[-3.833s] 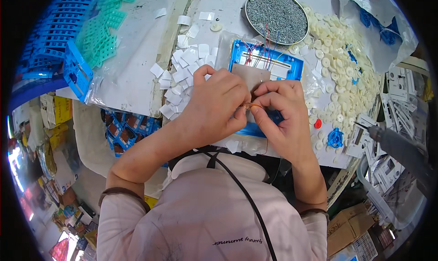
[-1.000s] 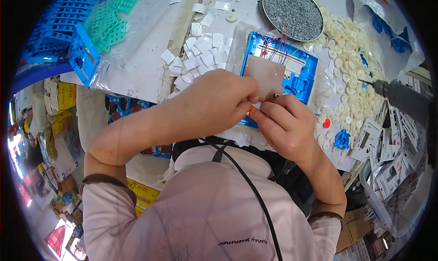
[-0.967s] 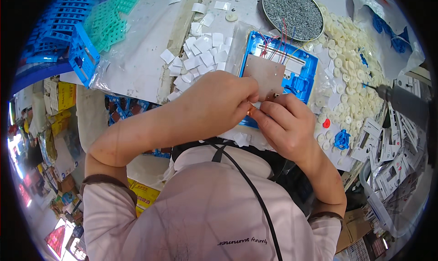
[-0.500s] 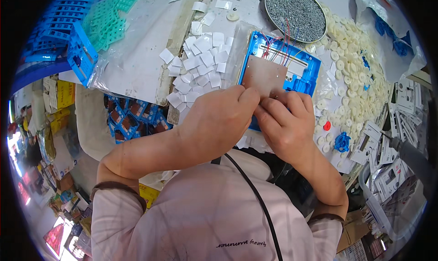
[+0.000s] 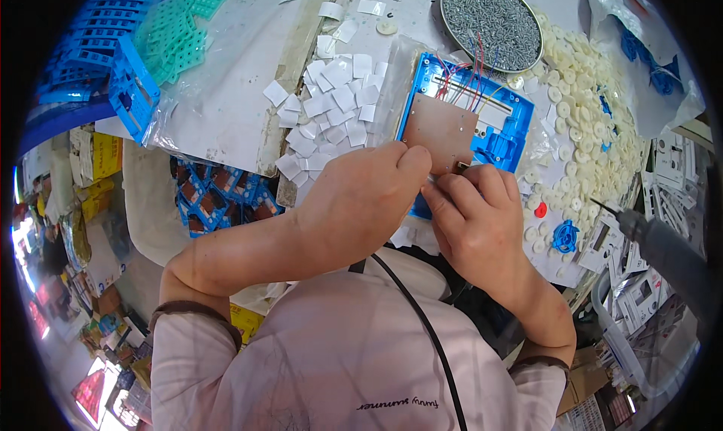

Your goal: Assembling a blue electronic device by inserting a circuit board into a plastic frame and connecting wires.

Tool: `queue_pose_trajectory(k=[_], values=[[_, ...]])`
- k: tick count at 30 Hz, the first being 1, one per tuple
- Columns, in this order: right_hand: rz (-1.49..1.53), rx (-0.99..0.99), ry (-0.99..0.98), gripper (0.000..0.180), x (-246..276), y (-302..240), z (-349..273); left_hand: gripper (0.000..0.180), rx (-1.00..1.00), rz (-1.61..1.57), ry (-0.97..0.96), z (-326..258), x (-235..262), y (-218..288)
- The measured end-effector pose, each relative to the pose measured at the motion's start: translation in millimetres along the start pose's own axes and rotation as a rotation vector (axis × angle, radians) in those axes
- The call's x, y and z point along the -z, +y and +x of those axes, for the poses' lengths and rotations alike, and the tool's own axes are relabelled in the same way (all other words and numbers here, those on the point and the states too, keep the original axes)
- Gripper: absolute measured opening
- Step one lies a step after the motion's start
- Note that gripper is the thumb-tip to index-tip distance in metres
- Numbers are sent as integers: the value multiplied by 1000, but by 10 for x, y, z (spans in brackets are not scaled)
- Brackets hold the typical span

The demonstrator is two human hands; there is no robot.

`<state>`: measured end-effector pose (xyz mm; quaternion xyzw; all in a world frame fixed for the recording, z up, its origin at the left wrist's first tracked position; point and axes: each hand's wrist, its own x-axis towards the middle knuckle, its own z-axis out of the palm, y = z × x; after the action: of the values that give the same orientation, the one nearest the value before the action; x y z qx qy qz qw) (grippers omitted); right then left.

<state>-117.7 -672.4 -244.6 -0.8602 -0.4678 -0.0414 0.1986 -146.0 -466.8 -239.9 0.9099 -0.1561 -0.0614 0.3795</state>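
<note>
Between both hands (image 5: 433,205) — blue frame (image 5: 512,129), just beyond.

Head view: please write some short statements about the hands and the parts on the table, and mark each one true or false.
1. Both hands meet at the near edge of the blue frame. True.
2. The brown board lies on the green parts at the far left. False: it lies on the blue frame.
3. The round tray holds grey screws. True.
4. The white square pieces lie to the right of the blue frame. False: they lie to its left.
5. The left hand rests on the round tray. False: it is by the brown board, close to the right hand.
</note>
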Motion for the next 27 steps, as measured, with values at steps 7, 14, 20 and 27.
queue_pose_trajectory(k=[7,14,20,27], values=[[-54,-17,1,34,20,-48,2,17,83,-217,16,16,122,-61],[51,-49,-51,45,110,-1,5,28,46,-12,307,-247,302,-165],[21,-25,-32,38,16,-21,70,14,17,-177,90,-423,120,-238],[-57,-119,-259,53,110,-207,127,6,23,-460,213,-10,321,-237]])
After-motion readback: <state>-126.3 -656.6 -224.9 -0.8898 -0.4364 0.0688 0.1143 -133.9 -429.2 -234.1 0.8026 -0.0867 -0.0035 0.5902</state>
